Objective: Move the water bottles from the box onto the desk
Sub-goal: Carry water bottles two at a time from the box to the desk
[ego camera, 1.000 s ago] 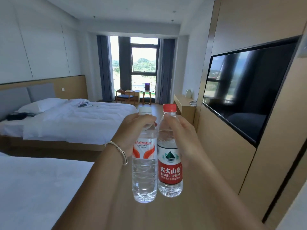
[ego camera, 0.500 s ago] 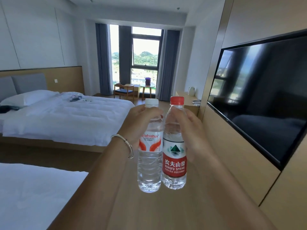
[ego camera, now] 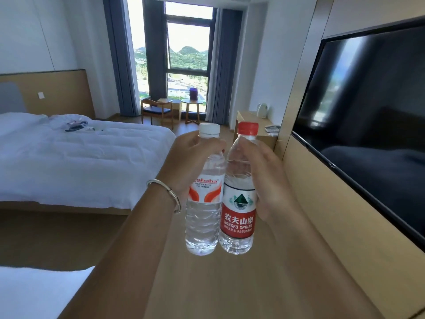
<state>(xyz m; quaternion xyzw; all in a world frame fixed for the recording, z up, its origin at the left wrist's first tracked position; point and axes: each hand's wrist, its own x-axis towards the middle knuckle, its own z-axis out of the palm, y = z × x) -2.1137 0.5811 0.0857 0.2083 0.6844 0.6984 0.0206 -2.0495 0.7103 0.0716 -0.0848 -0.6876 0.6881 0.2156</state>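
Water bottles — two units — are held upright in mid-air at centre frame, side by side with their bodies touching. Unit one, the white-capped bottle [ego camera: 203, 201], carries an orange-and-white label; the left hand [ego camera: 188, 166] grips its upper body, fingers curled round the shoulder just below the cap. A silver bracelet [ego camera: 169, 192] sits on that wrist. Unit two, the red-capped bottle [ego camera: 239, 203], carries a red label reading "NONGFU SPRING"; the right hand [ego camera: 264, 178] grips its upper half, fingers wrapped round the far side and the thumb laid against the near side. Both bottles appear full of clear water, with caps on.

Behind and below the bottles runs the wooden floor [ego camera: 230, 284]. At right of frame a dark television [ego camera: 368, 125] is mounted on a wood-panelled wall. Above the red cap — farther back along that wall — stands the desk [ego camera: 246, 116], with a white kettle [ego camera: 262, 110] and a telephone [ego camera: 272, 128] on it. At left of frame lies a bed [ego camera: 80, 162] with white linen; a second white bed corner [ego camera: 34, 293] fills the lower left. At upper centre, a window [ego camera: 186, 54] with grey curtains shows green hills; a chair [ego camera: 156, 109] and small round table [ego camera: 192, 104] stand before it.
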